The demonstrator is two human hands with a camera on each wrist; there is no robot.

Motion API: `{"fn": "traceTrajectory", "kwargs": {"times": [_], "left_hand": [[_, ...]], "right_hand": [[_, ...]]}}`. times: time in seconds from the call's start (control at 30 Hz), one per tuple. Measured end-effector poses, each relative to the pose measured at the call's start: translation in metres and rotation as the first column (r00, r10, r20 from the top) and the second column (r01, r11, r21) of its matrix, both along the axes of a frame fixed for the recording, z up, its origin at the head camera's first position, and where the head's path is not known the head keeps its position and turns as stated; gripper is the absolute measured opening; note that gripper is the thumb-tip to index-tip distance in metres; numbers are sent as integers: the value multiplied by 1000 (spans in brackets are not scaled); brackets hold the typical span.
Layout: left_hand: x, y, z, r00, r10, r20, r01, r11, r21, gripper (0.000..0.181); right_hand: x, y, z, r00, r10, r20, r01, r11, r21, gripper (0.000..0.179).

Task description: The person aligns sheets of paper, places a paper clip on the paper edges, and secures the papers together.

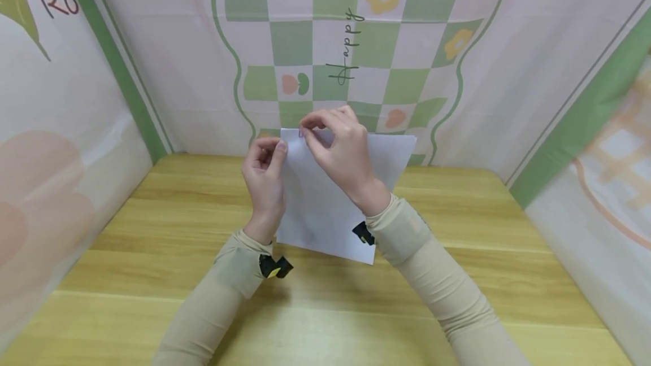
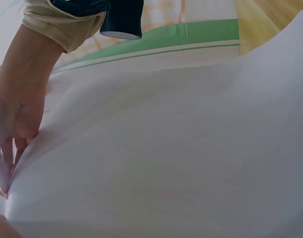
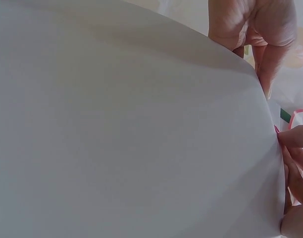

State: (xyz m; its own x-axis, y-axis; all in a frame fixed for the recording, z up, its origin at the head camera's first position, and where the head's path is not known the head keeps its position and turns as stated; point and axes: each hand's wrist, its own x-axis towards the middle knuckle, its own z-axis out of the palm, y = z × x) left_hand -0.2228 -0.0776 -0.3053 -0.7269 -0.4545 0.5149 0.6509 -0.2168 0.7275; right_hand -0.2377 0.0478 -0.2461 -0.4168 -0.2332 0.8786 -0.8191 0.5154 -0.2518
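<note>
White paper (image 1: 320,208) is held up above the table, its top right corner showing a doubled edge. My left hand (image 1: 265,177) pinches its left edge near the upper corner, thumb in front. At the top edge, just right of that corner, my right hand (image 1: 346,148) pinches a small pink paper clip (image 1: 300,133), which overlaps the paper there. In the right wrist view only a bit of the pink clip (image 3: 277,129) shows beside the fingertips. The paper (image 2: 161,148) fills most of the left wrist view and hides much of the left hand.
Below the paper lies a wooden table (image 1: 325,321). A patterned cloth backdrop (image 1: 292,44) rises behind its far edge, with cloth walls at left and right. Each sleeved wrist carries a small black camera (image 1: 274,267).
</note>
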Motion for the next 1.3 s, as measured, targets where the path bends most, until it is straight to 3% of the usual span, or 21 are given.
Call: {"fn": "traceTrajectory", "kwargs": {"times": [1.3], "left_hand": [[1, 0, -1, 1000, 2, 10, -2, 1000, -12, 20]], "right_hand": [[2, 0, -2, 1000, -3, -13, 3, 1000, 19, 6]]}}
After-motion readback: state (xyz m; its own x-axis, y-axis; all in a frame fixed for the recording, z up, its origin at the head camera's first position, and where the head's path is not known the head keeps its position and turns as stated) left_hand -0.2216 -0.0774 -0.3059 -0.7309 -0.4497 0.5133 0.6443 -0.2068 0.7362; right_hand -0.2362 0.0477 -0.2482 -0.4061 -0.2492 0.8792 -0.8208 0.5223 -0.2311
